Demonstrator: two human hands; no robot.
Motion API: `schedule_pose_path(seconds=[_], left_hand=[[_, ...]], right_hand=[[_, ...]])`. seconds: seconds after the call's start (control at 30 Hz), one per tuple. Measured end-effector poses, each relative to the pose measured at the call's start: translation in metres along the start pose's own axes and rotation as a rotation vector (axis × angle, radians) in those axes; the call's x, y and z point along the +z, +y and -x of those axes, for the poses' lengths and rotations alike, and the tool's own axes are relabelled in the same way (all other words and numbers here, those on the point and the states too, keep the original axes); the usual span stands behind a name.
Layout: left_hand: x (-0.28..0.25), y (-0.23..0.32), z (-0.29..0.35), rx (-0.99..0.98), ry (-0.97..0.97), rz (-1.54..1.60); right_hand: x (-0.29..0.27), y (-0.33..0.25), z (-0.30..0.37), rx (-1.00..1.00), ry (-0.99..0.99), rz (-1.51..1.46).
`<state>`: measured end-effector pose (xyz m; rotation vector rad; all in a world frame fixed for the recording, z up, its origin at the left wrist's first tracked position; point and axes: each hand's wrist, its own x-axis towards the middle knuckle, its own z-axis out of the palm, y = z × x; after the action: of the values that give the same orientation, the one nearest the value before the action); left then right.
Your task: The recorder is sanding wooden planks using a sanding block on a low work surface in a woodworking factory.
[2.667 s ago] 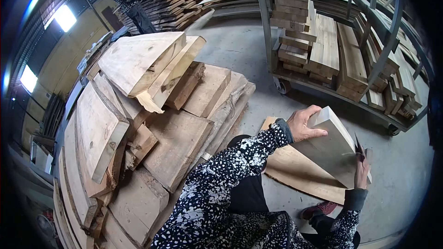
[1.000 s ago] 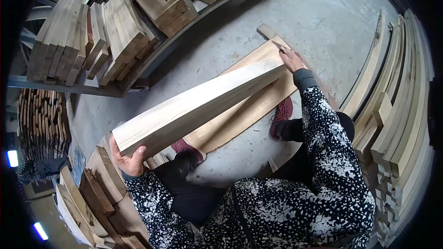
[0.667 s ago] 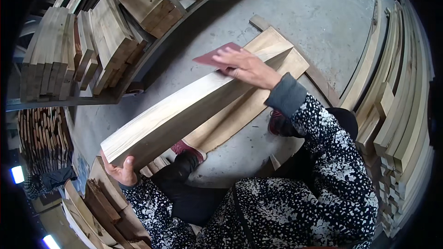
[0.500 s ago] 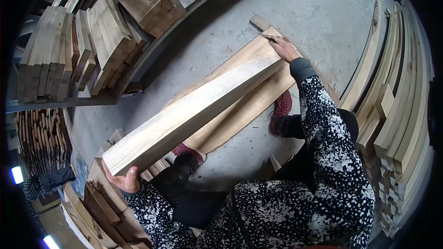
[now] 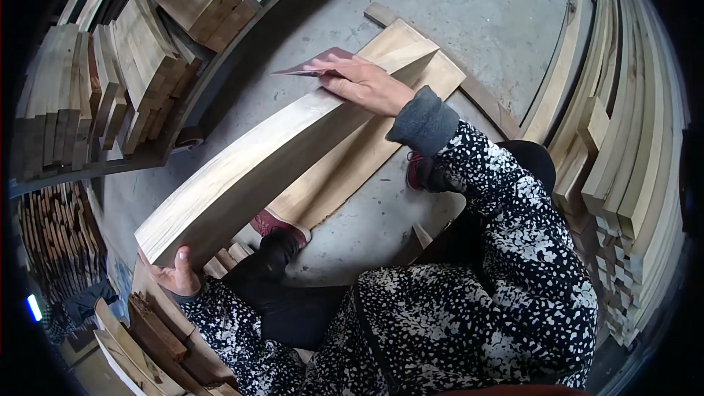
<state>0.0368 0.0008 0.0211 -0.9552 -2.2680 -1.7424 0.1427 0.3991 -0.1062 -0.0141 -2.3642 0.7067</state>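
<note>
A long, thick pale wooden board [image 5: 235, 154] slants up from the near left toward the far right. Around its near end my left hand [image 5: 174, 273] is closed, thumb against the side face. My right hand [image 5: 367, 86] lies over the board's upper face, pressing a thin reddish-brown sheet of sandpaper [image 5: 315, 64]; part of the sheet sticks out past the far edge, and the rest is hidden under the fingers. Beneath, a wide flat board [image 5: 352, 165] rests low over the floor, with the board's far end above it.
At the left, a metal rack [image 5: 172, 114] carries stacked wood blocks [image 5: 150, 55]. Long boards [image 5: 623, 139] are piled along the right. A narrow wood strip [image 5: 488, 106] lies under the wide board's far end. Rough offcuts [image 5: 158, 334] stand at the near left, and my shoe [image 5: 282, 229] is beside the wide board.
My right hand, with the sandpaper, has come back along the board from its far end toward the middle. The left hand keeps its hold on the near end. The whole view has shifted slightly.
</note>
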Motion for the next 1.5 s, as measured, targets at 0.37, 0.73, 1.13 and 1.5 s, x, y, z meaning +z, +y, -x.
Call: schedule_pose_path(seconds=[0.37, 0.73, 1.13, 1.5], left_hand=[[0.024, 0.004, 0.007, 0.076, -0.168, 0.03], [0.032, 0.043, -0.007, 0.033, -0.193, 0.048], [0.025, 0.035, -0.001, 0.031, -0.116, 0.016], [0.034, 0.037, -0.007, 0.044, -0.155, 0.04]], right_hand=[[-0.045, 0.208, 0.137, 0.87, 0.014, 0.254], [-0.023, -0.201, -0.052, -0.1, -0.299, -0.282], [-0.017, -0.073, -0.004, 0.161, -0.261, -0.318], [-0.025, -0.077, 0.012, 0.055, -0.088, -0.172]])
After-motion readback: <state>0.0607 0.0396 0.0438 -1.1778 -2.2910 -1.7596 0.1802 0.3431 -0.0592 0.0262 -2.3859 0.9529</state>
